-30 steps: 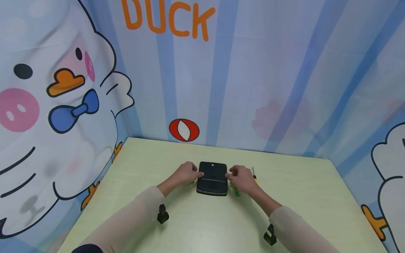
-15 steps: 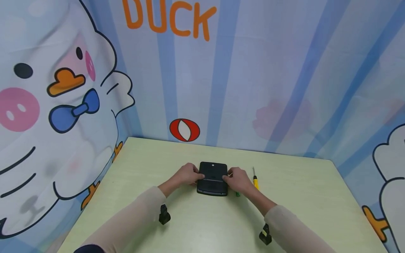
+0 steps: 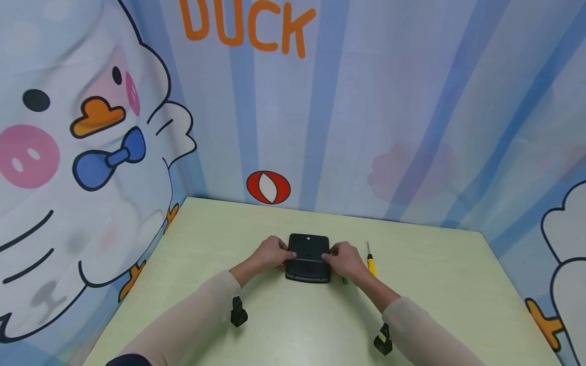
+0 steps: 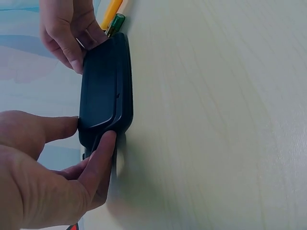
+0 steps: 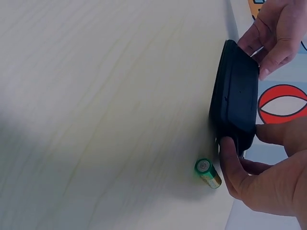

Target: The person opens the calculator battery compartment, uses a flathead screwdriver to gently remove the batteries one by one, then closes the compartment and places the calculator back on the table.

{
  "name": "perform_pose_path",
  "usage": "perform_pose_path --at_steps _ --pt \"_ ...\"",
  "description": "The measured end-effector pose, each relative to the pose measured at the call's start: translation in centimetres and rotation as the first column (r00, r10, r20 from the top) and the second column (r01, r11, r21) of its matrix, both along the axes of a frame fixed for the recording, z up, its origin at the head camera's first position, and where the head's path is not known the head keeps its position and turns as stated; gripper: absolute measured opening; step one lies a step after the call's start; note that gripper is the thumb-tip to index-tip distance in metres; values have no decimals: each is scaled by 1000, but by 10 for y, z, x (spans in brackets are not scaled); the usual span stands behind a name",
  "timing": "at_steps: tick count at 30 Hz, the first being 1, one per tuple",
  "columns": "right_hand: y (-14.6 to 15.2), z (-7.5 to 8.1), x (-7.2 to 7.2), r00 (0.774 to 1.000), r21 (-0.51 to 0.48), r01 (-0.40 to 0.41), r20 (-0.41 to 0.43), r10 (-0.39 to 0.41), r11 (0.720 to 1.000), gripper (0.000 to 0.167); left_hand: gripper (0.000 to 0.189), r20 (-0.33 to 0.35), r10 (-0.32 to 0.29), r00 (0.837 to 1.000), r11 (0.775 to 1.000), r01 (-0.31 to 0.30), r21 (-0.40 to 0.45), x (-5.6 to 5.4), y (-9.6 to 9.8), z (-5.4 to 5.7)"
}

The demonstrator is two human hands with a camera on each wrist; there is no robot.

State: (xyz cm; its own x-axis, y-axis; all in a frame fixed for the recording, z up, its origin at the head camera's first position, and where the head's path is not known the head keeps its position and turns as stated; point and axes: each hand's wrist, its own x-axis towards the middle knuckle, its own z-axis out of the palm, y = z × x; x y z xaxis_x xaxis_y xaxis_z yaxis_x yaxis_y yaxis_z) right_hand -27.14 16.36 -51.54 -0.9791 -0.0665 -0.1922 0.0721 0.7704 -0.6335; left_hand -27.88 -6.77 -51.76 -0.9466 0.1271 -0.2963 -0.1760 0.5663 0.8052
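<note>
A black flat device (image 3: 308,262) with rounded corners and a small light spot near its far edge lies at mid-table; its exact kind cannot be told. My left hand (image 3: 271,252) pinches its left side, thumb on the upper face and fingers at the edge below. On the opposite side, my right hand (image 3: 345,259) grips it the same way. In the left wrist view the device (image 4: 98,88) looks tilted between both hands. The right wrist view shows a green battery (image 5: 208,173) on the table, close beside my right fingers. The device's underside is hidden.
A yellow-handled screwdriver (image 3: 371,262) lies right of my right hand, partly behind the wrist. The pale wooden table (image 3: 430,284) ends at a printed duck curtain (image 3: 357,101) behind and at the sides.
My right hand has shifted slightly left and nearer, its thumb now further over the device's edge. More of the screwdriver's yellow handle shows. The device stays in nearly the same place.
</note>
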Motion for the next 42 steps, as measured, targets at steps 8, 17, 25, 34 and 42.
perform_pose_path --at_steps 8,17,25,34,42 --pt "-4 7 3 998 -95 59 -15 -60 994 39 39 0 49 999 997 -49 58 -2 -2 8" --pt "-5 15 9 992 -206 119 -21 -126 971 41 39 -8 99 995 983 -96 157 -2 -1 19" --pt "-7 26 9 976 -387 212 122 -178 897 41 42 -40 102 994 971 -91 221 1 -1 20" --pt "-7 30 11 968 -456 247 159 -195 855 44 38 -28 130 991 959 -118 258 2 0 22" --pt "-5 32 12 964 -490 256 193 -183 833 45 36 -42 138 990 963 -124 238 0 3 19"
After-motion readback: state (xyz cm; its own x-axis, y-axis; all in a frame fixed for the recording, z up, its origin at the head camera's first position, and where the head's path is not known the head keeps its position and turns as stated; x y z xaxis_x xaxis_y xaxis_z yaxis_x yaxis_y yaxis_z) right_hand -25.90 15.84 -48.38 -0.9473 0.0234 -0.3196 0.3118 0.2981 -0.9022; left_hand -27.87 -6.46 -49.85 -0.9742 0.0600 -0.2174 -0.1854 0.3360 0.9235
